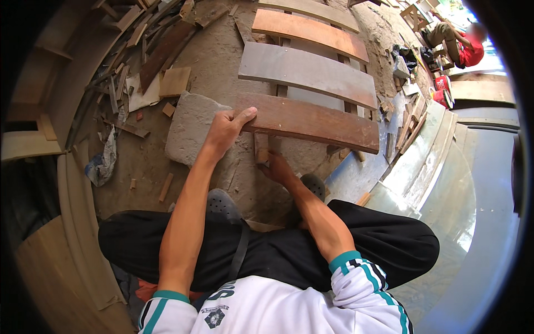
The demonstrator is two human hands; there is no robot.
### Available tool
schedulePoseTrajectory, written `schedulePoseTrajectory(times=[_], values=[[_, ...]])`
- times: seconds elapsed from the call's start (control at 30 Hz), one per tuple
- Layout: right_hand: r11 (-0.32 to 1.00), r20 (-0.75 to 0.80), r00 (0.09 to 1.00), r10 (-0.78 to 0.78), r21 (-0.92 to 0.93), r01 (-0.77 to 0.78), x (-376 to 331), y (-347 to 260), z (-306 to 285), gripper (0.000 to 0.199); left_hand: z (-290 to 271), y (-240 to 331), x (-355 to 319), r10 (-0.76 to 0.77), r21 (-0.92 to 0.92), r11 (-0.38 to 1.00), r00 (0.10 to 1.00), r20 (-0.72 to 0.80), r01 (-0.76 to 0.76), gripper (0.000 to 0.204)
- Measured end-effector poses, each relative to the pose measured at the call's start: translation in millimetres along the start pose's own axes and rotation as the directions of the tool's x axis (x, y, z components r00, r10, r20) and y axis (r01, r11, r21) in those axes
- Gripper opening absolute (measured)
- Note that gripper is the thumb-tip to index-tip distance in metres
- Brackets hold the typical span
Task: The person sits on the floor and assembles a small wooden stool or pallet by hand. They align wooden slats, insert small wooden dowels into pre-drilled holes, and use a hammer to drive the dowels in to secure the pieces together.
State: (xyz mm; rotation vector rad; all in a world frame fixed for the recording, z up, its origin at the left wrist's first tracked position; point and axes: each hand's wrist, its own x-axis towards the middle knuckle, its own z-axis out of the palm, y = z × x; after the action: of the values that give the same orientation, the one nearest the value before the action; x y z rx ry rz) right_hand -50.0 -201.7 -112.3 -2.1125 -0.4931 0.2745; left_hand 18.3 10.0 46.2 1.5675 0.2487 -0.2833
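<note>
A slatted wooden frame lies ahead of me, with several flat boards set across narrower beams. My left hand is closed on the left end of the nearest board, a reddish-brown slat, its thumb on top. Below that slat, my right hand grips the near end of a wooden beam sticking out toward me. Its fingers are partly hidden behind the beam. Beyond the brown slat come a greyish slat and an orange-brown slat.
A stone slab sits left of the frame. Wood offcuts and a crumpled plastic bag litter the left floor. Large pale panels lie at right. A person in red sits at the far right near red-and-white buckets.
</note>
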Motion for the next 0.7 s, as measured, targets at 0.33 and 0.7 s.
schedulePoseTrajectory(times=[0.33,0.7], values=[[0.998,-0.127,0.992,0.002,-0.069,-0.011,35,30,5,0.043,18,-9,-13,-0.039,0.011,0.999,0.998,0.048,0.038,0.049],[0.999,-0.054,0.997,-0.053,-0.009,0.052,41,48,-10,0.038,28,-20,-21,-0.138,-0.191,0.97,0.988,0.076,0.15,0.045]])
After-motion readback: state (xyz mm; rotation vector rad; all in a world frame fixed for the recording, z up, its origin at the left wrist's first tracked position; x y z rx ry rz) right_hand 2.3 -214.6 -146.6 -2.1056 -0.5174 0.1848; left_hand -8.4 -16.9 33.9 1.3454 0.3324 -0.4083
